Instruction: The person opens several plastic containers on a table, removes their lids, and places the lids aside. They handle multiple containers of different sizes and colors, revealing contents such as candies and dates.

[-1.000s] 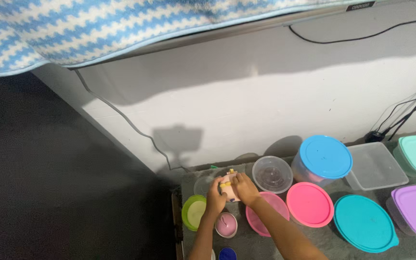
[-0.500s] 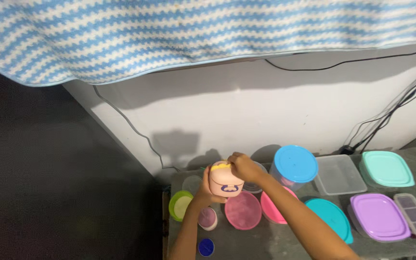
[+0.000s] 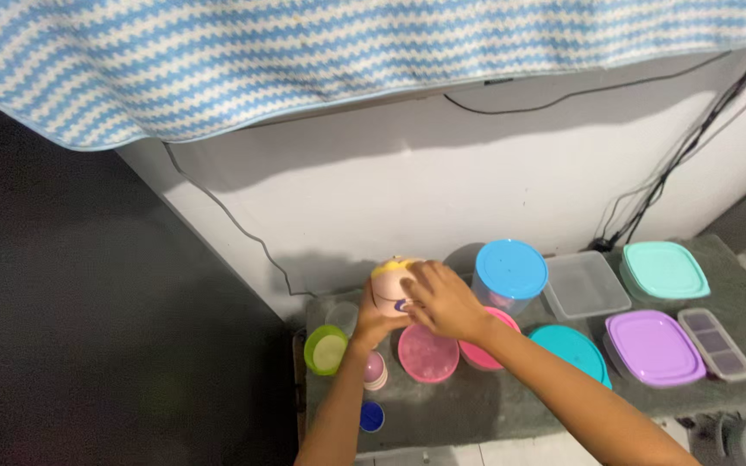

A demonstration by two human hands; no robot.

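Note:
My left hand grips a small pink container with a yellow top from below and holds it up above the grey table. My right hand lies over the container's right side and covers part of it. Below the hands lie a pink round lid, a second pink lid, a small pink cup and a green-rimmed round container.
To the right stand a blue-lidded tub, a clear rectangular box, a teal round lid, a mint-lidded box, a purple-lidded box and a divided clear tray. A small blue cap lies near the front edge. A blue-and-white cloth hangs overhead; cables run down the wall.
The pink container was lifted off the table and raised. My right hand moved from its top to cover its side. The camera view shifted right, showing more boxes.

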